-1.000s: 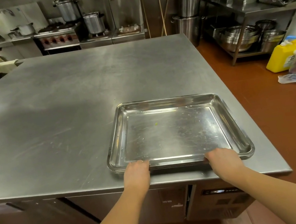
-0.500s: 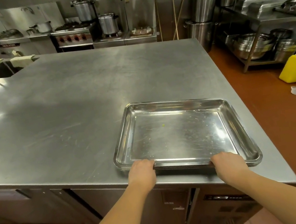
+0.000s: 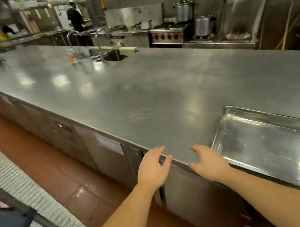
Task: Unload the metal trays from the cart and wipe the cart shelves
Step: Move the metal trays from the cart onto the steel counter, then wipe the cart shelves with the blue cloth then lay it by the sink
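Metal tray (image 3: 277, 144) flat along the near edge of the surface (image 3: 142, 95), just right of the right hand (image 3: 210, 162), untouched. Fingers (image 3: 156, 151) of left hand (image 3: 152, 170) and right spread loose, empty, at that edge. Sink (image 3: 116, 55) at the far edge; stove (image 3: 170, 33) beyond.

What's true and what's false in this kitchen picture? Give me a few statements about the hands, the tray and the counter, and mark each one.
1. The metal tray lies on the steel counter, near its front edge. True.
2. Both hands grip the tray. False: the left hand and the right hand are open with spread fingers and hold nothing.
3. The tray is piled with food. False: its bare metal floor shows, with only a few specks on it.
4. A sink is set into the counter farther back. True.
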Demonstrator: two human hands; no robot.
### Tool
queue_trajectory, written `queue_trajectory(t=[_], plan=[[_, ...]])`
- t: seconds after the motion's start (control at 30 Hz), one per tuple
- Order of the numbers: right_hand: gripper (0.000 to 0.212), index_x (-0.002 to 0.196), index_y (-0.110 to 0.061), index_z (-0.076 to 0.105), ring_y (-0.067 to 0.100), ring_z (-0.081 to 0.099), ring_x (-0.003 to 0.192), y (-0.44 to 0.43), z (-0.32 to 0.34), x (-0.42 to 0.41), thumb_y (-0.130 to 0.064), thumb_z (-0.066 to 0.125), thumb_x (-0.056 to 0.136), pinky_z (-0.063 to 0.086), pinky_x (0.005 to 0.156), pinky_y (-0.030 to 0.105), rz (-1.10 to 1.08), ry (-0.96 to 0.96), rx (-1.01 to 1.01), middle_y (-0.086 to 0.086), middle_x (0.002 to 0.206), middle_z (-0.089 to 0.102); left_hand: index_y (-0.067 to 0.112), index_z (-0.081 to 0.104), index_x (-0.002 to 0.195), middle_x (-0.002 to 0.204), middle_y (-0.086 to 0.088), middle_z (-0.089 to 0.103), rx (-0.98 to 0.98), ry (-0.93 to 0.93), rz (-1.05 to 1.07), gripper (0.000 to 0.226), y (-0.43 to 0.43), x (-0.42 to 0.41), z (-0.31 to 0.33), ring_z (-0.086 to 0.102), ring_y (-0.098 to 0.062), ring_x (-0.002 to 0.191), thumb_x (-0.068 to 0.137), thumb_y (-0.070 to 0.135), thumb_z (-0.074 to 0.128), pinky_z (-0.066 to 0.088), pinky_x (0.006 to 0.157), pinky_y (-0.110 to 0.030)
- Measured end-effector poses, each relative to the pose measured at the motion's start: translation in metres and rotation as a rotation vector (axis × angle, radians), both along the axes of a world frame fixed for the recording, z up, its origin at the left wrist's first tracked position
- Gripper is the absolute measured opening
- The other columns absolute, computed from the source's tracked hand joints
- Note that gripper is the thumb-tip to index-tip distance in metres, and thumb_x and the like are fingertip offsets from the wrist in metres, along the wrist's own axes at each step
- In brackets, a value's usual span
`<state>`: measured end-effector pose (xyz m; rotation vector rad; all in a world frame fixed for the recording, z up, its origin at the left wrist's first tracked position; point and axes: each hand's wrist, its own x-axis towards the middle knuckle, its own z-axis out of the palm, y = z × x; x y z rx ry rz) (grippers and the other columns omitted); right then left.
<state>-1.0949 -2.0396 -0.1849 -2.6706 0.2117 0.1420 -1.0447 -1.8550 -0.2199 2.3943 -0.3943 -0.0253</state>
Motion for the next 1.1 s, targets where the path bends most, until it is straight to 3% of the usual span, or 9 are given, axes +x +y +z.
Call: queue_trajectory(t=[0.2,0.43,0.7,0.93,1.1], plan=[[0.06,0.142,-0.019,0.041,0.018,0.045,0.132,0.172,0.011,0.042,-0.039,0.058,0.089,0.037,0.108,0.03,0.219,-0.024,0.139,0.0,0.144,0.047,0.031,0.041,0.143,0.147,0.009,0.043,-0.003,0.007,0.272,0.055,0.18,-0.004,0.005,0.033,-0.009,0.137,0.093,0.055,0.043,0.029,0.114,-0.034],[0.055,0.142,-0.02,0.041,0.016,0.046,0.13,0.344,0.026,0.071,-0.043,0.052,0.094,0.038,0.107,0.031,0.436,-0.069,0.24,-0.002,0.142,0.049,0.034,0.033,0.146,0.151,0.011,0.036,-0.082,0.028,0.572,0.058,0.334,-0.023,0.021,0.032,-0.013,0.139,0.094,0.057,0.041,0.03,0.113,-0.037],[0.051,0.142,-0.022,0.04,0.018,0.048,0.129,0.45,0.022,0.137,-0.042,0.048,0.096,0.043,0.105,0.034,0.562,-0.051,0.312,-0.001,0.143,0.048,0.027,0.025,0.151,0.154,0.006,0.031,-0.169,0.017,0.768,0.061,0.411,0.018,0.027,0.028,-0.014,0.141,0.097,0.051,0.041,0.026,0.112,-0.032],[0.051,0.14,-0.018,0.044,0.019,0.049,0.126,0.511,0.021,0.279,-0.039,0.051,0.095,0.039,0.107,0.034,0.621,0.006,0.411,0.002,0.14,0.051,0.024,0.026,0.15,0.155,0.007,0.03,-0.214,-0.01,0.938,0.062,0.462,0.133,0.052,0.027,-0.013,0.142,0.096,0.049,0.043,0.024,0.112,-0.032],[0.052,0.139,-0.016,0.046,0.019,0.05,0.125,0.562,0.038,0.375,-0.039,0.053,0.093,0.038,0.103,0.03,0.722,0.036,0.429,0.003,0.138,0.052,0.033,0.036,0.144,0.146,0.011,0.044,-0.232,0.007,1.087,0.074,0.506,0.207,0.065,0.042,-0.013,0.134,0.081,0.071,0.037,0.039,0.108,-0.043]])
